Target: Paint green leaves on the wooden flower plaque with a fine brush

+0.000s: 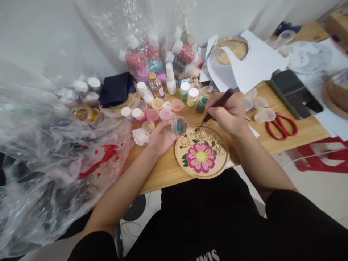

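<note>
The left hand (162, 139) grips a small cup (182, 125) and the right hand (230, 113) a dark-handled tool (222, 100), tip at the round plate (223, 161) on the bench (153, 177), its pink flower (201, 156) coloured, most upper gold outlines (205, 135) unfilled.

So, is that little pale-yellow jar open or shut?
Shut: the pale-yellow jar stands upright with its white cap on top.
</note>
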The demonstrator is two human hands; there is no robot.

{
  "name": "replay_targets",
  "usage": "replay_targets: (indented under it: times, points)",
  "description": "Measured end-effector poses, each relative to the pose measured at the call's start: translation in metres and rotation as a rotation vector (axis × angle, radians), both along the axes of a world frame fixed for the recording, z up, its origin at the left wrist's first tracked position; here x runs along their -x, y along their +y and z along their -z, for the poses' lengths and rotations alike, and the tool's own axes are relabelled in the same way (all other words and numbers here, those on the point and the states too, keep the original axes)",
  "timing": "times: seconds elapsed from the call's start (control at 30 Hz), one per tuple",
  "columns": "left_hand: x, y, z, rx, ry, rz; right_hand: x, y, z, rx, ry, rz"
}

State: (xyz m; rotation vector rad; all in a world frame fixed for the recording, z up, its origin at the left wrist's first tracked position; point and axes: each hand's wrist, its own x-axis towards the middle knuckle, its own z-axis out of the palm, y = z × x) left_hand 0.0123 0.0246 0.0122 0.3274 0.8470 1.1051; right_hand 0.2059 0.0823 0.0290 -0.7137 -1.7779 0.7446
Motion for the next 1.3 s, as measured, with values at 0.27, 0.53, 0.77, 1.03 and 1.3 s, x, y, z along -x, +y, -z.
replay_targets:
  times: [0.27, 0.53, 0.77, 1.03, 1.3]
  points:
    - [-0.0001, -0.0004, -0.0014, -0.003, 0.010, 0.014, 0.0004, -0.0005, -0.0007, 0.027, -0.008, 0.001]
    - [-0.0011, 0.0003, -0.0037, 0.001, 0.019, 0.006, 0.0011, -0.0022, -0.0054, 0.027, -0.018, 0.005]
    - [-0.0016, 0.0000, -0.0041, 0.012, 0.017, -0.001, -0.0004, -0.0025, -0.0056, 0.041, 0.011, 0.040]
    - [-0.0019, 0.0000, -0.0049, 0.017, 0.027, 0.000, -0.0046, 0.0001, -0.0022, 0.077, -0.024, 0.092]
    - [-0.0016, -0.0001, -0.0049, 0.020, 0.015, -0.001, -0.0019, -0.0015, -0.0055, 0.104, 0.004, 0.087]
